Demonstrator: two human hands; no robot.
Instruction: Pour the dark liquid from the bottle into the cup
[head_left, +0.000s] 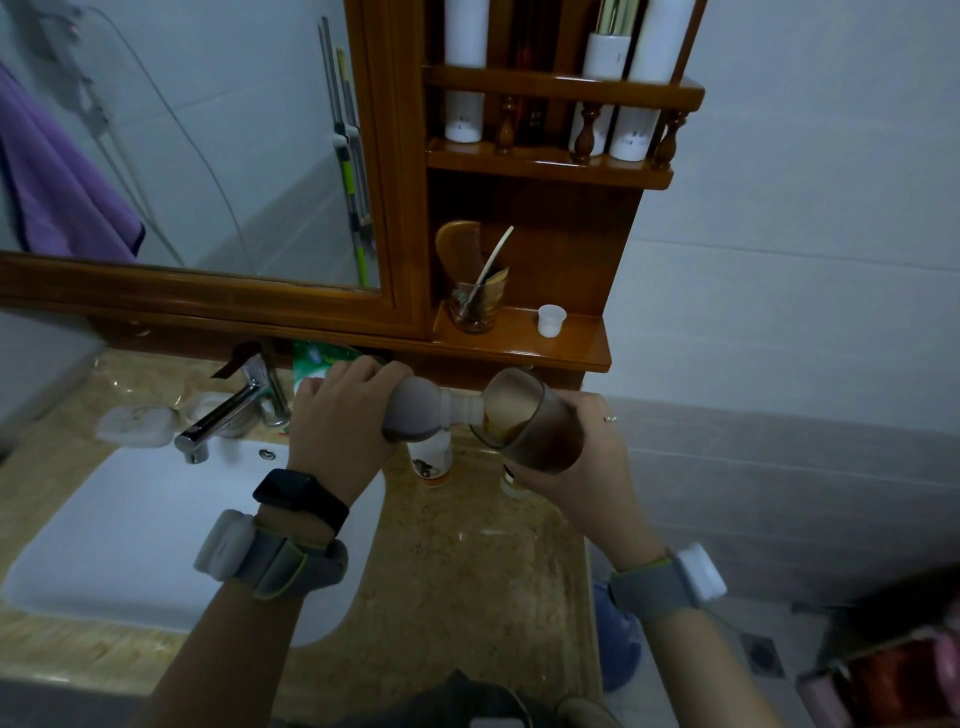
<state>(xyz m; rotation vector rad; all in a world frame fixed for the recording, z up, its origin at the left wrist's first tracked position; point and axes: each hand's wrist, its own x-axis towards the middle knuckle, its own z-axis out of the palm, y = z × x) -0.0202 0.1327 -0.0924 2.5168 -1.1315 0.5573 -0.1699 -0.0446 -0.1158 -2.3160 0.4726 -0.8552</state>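
the pour is under way: the left hand (337, 415) has its grip wrapped round the bottle (431, 413), tipped flat with its mouth inside the cup (530, 421), which the right hand (592, 457) clasps tilted above the surface (467, 561). next, i judge, lift the bottle's base gradually and level the cup.

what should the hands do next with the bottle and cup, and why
Probably hold the tilt and keep pouring: the left hand has the bottle sideways, mouth at the rim of the cup, which the right hand tips toward it. The bottle looks far from empty.
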